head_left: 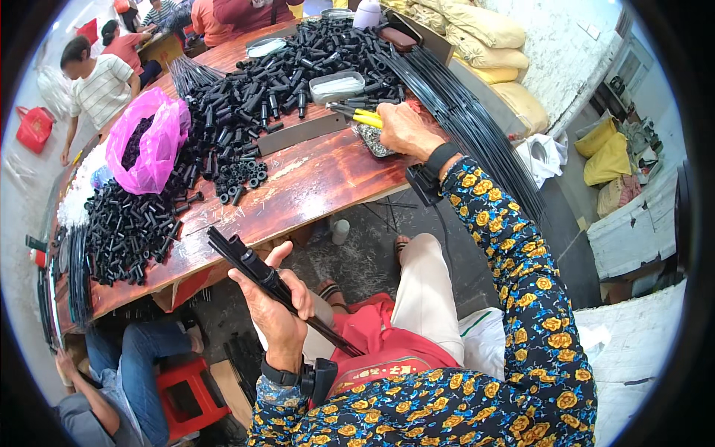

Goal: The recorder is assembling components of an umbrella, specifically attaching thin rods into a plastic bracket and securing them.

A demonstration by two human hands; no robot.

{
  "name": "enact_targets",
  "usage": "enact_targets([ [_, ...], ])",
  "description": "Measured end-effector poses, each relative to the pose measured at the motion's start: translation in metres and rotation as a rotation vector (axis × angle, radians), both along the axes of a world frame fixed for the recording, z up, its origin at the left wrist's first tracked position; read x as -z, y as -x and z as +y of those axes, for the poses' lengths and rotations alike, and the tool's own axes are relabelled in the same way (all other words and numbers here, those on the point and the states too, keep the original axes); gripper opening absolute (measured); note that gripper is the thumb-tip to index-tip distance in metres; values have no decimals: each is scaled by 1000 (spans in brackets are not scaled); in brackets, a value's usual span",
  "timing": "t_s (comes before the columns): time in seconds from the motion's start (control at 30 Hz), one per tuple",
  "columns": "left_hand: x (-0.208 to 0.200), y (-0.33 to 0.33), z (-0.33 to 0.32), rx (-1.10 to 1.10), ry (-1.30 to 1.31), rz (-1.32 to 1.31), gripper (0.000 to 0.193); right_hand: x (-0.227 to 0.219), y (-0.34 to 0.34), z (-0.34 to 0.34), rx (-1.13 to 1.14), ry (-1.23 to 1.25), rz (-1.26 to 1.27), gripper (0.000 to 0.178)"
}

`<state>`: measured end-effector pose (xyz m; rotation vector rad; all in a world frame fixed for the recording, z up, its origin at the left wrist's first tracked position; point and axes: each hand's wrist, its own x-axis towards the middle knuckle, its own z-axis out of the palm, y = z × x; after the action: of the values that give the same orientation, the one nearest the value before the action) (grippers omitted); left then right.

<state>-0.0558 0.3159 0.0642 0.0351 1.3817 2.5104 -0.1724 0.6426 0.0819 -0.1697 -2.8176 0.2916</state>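
My left hand [277, 309] is closed round thin black rods [251, 266] with a black tubular fitting near their upper end. The rods slant down toward my lap, in front of the table's near edge. Over the table, my right hand [410, 130] grips yellow-handled pliers [365, 117], their jaws pointing left. Just below the pliers sits a small tray [378, 154] of tiny metal pieces, partly hidden by my hand. A flat grey metal bar [304, 134] lies left of it, beside a heap of black tubular fittings [261, 82].
Long black rods [477, 123] overhang the table's right side. A clear box [337, 87] stands in the heap; a pink plastic bag [149, 141] holds dark parts at left. One person in a striped shirt [104, 97] stands far left; another in jeans [153, 365] is at lower left, near a red stool [190, 391].
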Motion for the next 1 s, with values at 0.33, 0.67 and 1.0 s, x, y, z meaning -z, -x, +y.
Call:
enact_targets([
  [0.33,1,5,3,-3,40,-19,87,15,11,10,-57,13,124,15],
  [0.67,-2,-1,7,6,25,2,86,7,-9,33,-20,945,47,24],
  [1.0,-10,-14,10,14,40,52,90,-31,-102,-37,-332,1462,78,28],
])
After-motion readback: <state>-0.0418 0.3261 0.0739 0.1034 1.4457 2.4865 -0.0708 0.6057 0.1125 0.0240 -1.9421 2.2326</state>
